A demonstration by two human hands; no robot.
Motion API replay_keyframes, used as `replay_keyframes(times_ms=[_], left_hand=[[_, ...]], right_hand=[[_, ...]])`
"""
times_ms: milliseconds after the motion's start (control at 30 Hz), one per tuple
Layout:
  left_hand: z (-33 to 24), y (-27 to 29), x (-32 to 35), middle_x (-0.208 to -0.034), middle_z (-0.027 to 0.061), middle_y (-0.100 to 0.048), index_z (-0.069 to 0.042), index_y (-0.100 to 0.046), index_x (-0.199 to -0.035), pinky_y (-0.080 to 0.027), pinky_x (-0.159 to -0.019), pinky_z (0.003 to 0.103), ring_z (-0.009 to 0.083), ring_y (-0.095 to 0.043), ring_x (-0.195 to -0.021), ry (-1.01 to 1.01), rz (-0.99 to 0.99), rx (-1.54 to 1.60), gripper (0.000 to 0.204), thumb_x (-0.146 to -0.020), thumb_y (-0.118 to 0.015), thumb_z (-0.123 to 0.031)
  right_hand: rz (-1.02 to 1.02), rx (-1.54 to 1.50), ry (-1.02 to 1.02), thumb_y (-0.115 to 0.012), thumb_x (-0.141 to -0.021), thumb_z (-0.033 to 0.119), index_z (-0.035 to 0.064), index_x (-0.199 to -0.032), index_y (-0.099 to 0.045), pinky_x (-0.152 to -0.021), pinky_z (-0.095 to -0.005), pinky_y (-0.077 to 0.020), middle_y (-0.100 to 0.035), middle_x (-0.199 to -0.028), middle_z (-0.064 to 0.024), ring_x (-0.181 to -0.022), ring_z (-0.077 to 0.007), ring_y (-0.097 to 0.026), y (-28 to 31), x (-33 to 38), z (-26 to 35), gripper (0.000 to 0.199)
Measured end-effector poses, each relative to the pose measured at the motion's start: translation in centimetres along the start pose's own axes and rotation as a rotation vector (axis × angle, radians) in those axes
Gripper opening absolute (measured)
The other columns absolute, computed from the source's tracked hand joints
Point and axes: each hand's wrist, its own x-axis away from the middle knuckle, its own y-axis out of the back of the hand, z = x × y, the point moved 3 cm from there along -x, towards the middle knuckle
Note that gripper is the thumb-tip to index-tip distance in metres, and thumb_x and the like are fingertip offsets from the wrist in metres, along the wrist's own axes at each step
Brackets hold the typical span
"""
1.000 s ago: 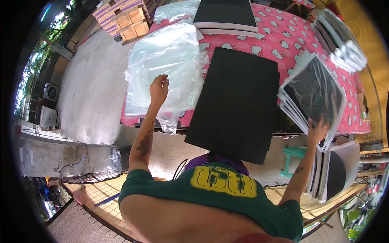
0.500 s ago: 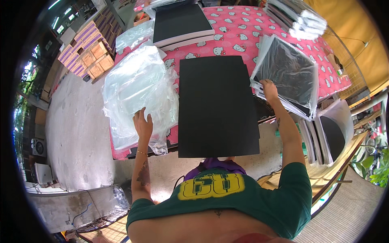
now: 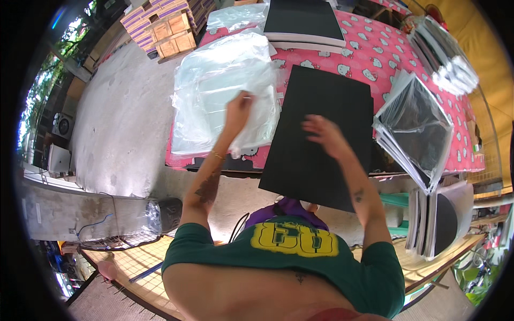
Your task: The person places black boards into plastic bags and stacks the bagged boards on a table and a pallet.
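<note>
A pile of clear plastic bags (image 3: pixel 214 80) lies on the left of the table. Over its right part is my left hand (image 3: pixel 239 109), its fingers curled together; whether a bag is pinched in them I cannot make out. To the right, large black sheets (image 3: pixel 326 96) lie stacked, their near end jutting past the table's front edge. Above the stack hovers my right hand (image 3: pixel 324 132), empty, with fingers apart and slightly blurred. Further right rests a stack of black sheets in clear plastic (image 3: pixel 415 125), clear of both hands.
A pink patterned cloth (image 3: pixel 356 64) covers the table. A thick black-topped stack (image 3: pixel 305 24) stands at the back, and more wrapped sheets (image 3: pixel 441 53) lie far right. Below the table's right side stand upright wrapped sheets (image 3: pixel 428 224). Boxes (image 3: pixel 171 32) are piled beyond the floor at upper left.
My right hand has left the wrapped stack and moved left over the black sheets. My left hand has moved across the bags toward the sheets, its fingers now curled. The view has shifted.
</note>
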Motion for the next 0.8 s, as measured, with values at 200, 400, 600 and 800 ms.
replay_keyframes(times_ms=[200,400,600,800], left_hand=[[-4.7,-1.8,1.1,-0.057,0.0137,-0.051,0.001,-0.055,-0.078,-0.038,-0.051,0.032,0.0166,-0.044,-0.051,0.003,-0.03,0.072,0.022,-0.086,-0.062,-0.019],[-1.3,-1.1,-0.9,-0.064,0.017,-0.054,0.004,-0.057,-0.082,-0.041,-0.06,0.037,0.0223,-0.052,-0.06,0.223,-0.074,0.045,0.039,-0.09,-0.054,-0.034],[-7.1,-5.6,1.0,-0.079,0.0074,-0.058,0.003,-0.054,-0.11,-0.043,-0.067,0.03,0.0172,-0.051,-0.068,-0.107,-0.238,0.129,0.048,-0.087,-0.059,-0.039],[-10.6,-6.8,3.7,-0.062,0.0028,-0.049,0.001,-0.057,-0.079,-0.036,-0.054,0.026,0.0089,-0.043,-0.061,0.013,-0.02,0.348,0.025,-0.092,-0.056,-0.021]], right_hand=[[0.008,-0.273,0.212,-0.054,-0.092,0.033,0.0079,-0.119,-0.051,-0.09,-0.0377,-0.0444,-0.057,-0.112,-0.0052,-0.105,-0.0174,-0.055,-5.7,-2.8,-0.3,0.037],[-0.074,-0.538,0.451,-0.058,-0.091,0.028,0.0092,-0.11,-0.055,-0.081,-0.0337,-0.0474,-0.06,-0.097,-0.0032,-0.093,-0.0139,-0.057,-3.6,2.2,1.3,0.027],[-0.143,-0.208,0.379,-0.059,-0.09,0.024,0.0077,-0.109,-0.058,-0.076,-0.029,-0.0485,-0.062,-0.096,-0.0034,-0.086,-0.0121,-0.06,-4.7,3.5,1.2,0.025],[-0.012,-0.571,0.592,-0.055,-0.093,0.029,0.0083,-0.083,-0.057,-0.059,-0.0248,-0.0437,-0.051,-0.064,-0.0001,-0.064,-0.0086,-0.052,0.0,9.6,5.2,0.022]])
